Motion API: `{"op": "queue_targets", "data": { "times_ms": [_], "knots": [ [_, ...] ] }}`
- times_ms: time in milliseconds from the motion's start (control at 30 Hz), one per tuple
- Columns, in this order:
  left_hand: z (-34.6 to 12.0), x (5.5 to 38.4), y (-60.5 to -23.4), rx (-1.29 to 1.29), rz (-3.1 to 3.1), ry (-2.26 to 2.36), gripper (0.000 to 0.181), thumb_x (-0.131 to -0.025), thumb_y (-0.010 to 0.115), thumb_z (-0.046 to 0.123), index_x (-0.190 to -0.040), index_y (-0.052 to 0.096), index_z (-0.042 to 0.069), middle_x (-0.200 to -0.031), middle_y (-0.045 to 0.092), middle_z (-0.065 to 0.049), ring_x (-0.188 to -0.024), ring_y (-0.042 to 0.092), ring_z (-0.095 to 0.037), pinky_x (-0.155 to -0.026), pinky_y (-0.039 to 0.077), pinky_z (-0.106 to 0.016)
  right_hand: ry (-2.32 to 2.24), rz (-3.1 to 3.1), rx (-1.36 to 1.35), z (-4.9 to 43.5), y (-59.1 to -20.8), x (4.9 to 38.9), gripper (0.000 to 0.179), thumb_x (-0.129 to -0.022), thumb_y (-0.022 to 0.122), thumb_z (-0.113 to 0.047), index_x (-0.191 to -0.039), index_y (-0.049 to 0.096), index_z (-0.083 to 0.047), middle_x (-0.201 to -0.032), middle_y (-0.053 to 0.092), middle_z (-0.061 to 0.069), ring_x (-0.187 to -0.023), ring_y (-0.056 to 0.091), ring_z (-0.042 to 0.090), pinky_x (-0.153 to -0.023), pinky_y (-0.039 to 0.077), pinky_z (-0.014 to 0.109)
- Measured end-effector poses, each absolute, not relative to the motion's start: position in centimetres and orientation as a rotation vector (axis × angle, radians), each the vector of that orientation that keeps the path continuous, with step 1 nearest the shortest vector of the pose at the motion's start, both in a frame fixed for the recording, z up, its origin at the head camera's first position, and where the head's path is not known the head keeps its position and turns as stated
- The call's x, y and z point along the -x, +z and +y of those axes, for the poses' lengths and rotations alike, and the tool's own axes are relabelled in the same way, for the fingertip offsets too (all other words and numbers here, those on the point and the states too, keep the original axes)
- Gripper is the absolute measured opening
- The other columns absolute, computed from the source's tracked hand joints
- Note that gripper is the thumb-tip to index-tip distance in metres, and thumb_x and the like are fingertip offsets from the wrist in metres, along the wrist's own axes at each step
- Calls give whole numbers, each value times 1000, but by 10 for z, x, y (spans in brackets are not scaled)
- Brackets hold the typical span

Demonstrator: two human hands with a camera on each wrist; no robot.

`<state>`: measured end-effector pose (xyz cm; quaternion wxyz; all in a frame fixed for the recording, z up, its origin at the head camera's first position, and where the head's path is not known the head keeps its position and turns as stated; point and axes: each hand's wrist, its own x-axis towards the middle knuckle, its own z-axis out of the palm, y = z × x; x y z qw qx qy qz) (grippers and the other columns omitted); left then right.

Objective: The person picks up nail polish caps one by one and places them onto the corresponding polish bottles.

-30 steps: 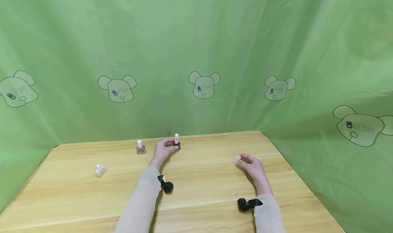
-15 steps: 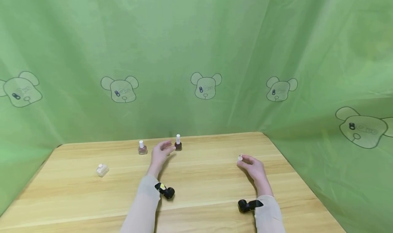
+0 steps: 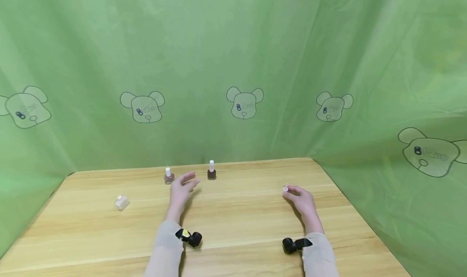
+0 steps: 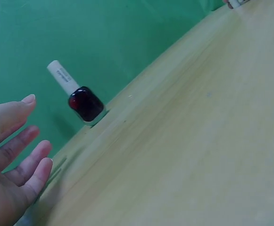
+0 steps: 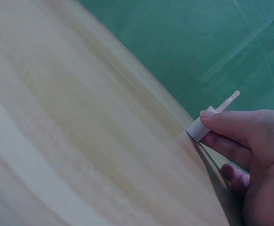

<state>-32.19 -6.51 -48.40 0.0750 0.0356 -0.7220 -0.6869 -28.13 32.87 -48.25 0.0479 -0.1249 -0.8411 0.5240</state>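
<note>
A dark red nail polish bottle [image 3: 211,174] with a tall white cap stands upright near the table's back edge. Left of it, my left hand [image 3: 181,190] hovers with fingers spread and holds nothing; the left wrist view shows the dark bottle [image 4: 87,104] just beyond the fingertips. On the right side, my right hand [image 3: 303,202] pinches a white nail polish cap [image 5: 201,128] between thumb and fingers, its brush [image 5: 229,101] pointing up and away from the table. A mauve nail polish bottle [image 3: 168,178] with a white cap stands just behind my left hand.
A pale, nearly clear nail polish bottle [image 3: 122,203] is at the left on the wooden table [image 3: 233,236]. A green curtain [image 3: 197,131] with bear heads hangs along the back and sides. Each wrist wears a black camera.
My left hand has let go of the dark red nail polish bottle and moved left and back toward me. The bottle stays standing. My right hand holds its cap in nearly the same place.
</note>
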Motion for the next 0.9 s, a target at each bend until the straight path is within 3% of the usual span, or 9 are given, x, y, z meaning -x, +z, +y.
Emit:
{"op": "queue_targets", "data": {
  "times_ms": [300,500,667,900],
  "knots": [
    [-82,301,-471,-179,-2149,-1998,41,-88,72,16,-126,61,4,-130,63,-14,-108,64,-26,-89,56,-41,1635,-2554,381,328,-478,280,49,-93,66,-22,-134,54,2,-144,48,24,-138,39,38,-119,24,50],
    [-93,288,-463,-189,-2114,-1945,39,-87,73,17,-123,63,5,-128,65,-13,-107,63,-23,-82,56,-21,1637,-2501,358,328,-476,280,47,-90,69,-23,-128,58,3,-138,54,25,-130,47,37,-113,35,47],
    [-101,279,-458,-199,-2086,-1884,39,-87,73,17,-123,63,4,-126,65,-15,-109,62,-23,-79,51,-9,1667,-2506,354,329,-476,279,47,-93,65,-19,-132,54,4,-143,49,25,-133,45,37,-115,34,45],
    [-105,274,-449,-197,-2002,-1793,34,-86,73,13,-118,66,5,-117,69,-17,-89,61,4,-78,49,-6,1622,-2540,373,326,-472,277,47,-95,63,-21,-134,53,3,-139,54,22,-127,51,33,-111,39,40]
  ]
}}
